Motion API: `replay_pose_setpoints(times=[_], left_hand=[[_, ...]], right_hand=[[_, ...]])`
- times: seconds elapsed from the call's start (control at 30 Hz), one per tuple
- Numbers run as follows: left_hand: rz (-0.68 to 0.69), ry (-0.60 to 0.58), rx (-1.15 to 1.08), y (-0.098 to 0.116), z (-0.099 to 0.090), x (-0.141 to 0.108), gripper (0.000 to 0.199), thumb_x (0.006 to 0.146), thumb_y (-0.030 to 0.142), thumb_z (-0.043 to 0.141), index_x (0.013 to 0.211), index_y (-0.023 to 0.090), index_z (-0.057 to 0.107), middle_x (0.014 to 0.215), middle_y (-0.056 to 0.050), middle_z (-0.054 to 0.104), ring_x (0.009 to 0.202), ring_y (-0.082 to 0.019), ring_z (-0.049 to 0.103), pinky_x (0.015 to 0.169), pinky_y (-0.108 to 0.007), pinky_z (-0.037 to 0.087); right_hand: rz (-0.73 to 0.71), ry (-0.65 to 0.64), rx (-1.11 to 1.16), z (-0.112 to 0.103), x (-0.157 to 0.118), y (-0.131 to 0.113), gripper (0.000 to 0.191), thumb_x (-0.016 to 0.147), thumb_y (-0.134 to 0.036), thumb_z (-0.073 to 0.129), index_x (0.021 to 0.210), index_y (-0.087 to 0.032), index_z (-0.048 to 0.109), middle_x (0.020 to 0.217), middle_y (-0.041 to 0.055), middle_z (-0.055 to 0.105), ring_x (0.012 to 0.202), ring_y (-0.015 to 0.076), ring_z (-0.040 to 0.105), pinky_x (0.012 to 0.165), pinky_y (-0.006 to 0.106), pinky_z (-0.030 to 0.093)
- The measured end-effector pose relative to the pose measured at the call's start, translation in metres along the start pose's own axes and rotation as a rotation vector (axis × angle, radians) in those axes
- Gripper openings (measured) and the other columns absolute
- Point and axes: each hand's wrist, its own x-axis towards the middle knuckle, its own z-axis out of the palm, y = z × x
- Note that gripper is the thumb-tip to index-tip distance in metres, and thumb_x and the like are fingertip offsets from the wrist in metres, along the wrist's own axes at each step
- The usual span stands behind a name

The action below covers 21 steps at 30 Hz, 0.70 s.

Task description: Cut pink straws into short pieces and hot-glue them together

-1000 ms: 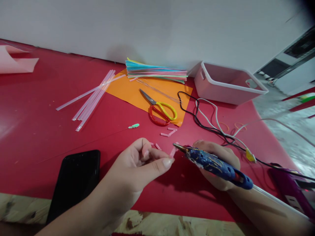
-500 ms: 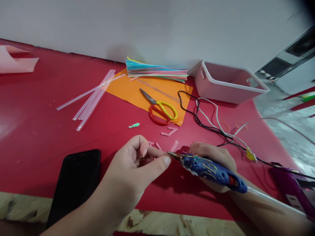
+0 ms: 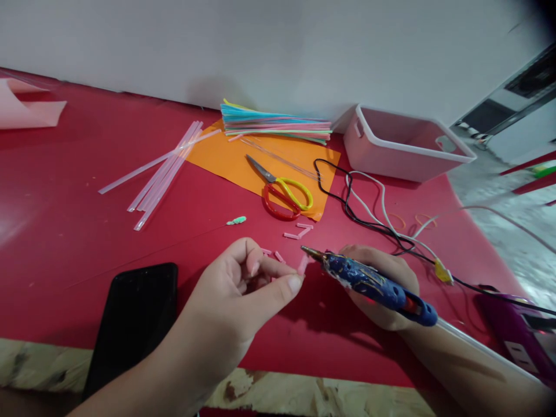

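Observation:
My left hand (image 3: 243,295) is closed, pinching a short pink piece (image 3: 303,264), which looks like cut straw, upright between thumb and forefinger. My right hand (image 3: 386,278) is wrapped round a blue glue gun (image 3: 369,279) stained with dried glue. A clear glue stick (image 3: 478,350) runs out of its back end. The brass nozzle lies just above and right of the pinched piece; whether they touch I cannot tell. Several more short pink pieces (image 3: 297,234) are scattered on the red table (image 3: 208,191) beyond my fingers.
Scissors (image 3: 284,194) lie on orange paper (image 3: 226,159) by a bundle of pipe cleaners (image 3: 273,124). Long pink straws (image 3: 163,168), a green-tipped thin stick (image 3: 236,220) and a black phone (image 3: 132,318) are left. Cables (image 3: 369,223), a pink bin (image 3: 391,150) and a purple device (image 3: 512,330) stand right.
My right hand has lifted the glue gun, moving its nozzle up and slightly right from my left fingertips. The pinched pink piece now shows more plainly. My left hand has barely moved.

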Motion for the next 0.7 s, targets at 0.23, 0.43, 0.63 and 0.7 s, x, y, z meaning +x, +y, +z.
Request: replay_pose_setpoints(times=[0.23,0.43,0.63,0.7], left_hand=[[0.0,-0.008,-0.005,0.0,-0.001,0.001,0.044,0.082,0.015,0.078,0.073,0.021,0.036,0.071,0.006,0.072,0.069,-0.008,0.056,0.071,-0.021,0.045],[-0.005,0.006,0.022,-0.004,-0.002,0.003,0.046,0.08,0.016,0.08,0.074,0.021,0.035,0.071,0.006,0.072,0.067,-0.006,0.054,0.067,-0.019,0.043],[0.014,0.004,0.008,-0.004,-0.003,0.001,0.045,0.08,0.014,0.079,0.074,0.021,0.035,0.072,0.006,0.074,0.065,-0.006,0.054,0.066,-0.018,0.042],[0.01,0.003,0.007,-0.004,-0.004,0.001,0.044,0.08,0.013,0.079,0.075,0.021,0.035,0.072,0.006,0.073,0.064,-0.005,0.052,0.065,-0.018,0.042]], right_hand=[[0.038,0.117,-0.03,0.0,0.0,-0.002,0.02,0.084,-0.011,0.066,0.096,-0.027,0.066,0.072,-0.0009,0.07,0.052,0.0166,0.063,0.049,0.028,0.049],[-0.095,-0.065,0.122,0.0,-0.002,0.008,0.019,0.086,-0.022,0.066,0.105,-0.022,0.065,0.082,0.0049,0.069,0.07,0.0208,0.066,0.064,0.034,0.054],[-0.061,-0.127,0.06,-0.004,-0.001,0.008,0.024,0.084,-0.02,0.067,0.108,-0.023,0.063,0.085,0.0055,0.068,0.073,0.0209,0.067,0.064,0.033,0.053],[-0.023,-0.077,0.011,-0.003,-0.001,0.007,0.023,0.082,-0.019,0.069,0.104,-0.024,0.062,0.083,0.0034,0.068,0.068,0.0186,0.066,0.06,0.03,0.052]])
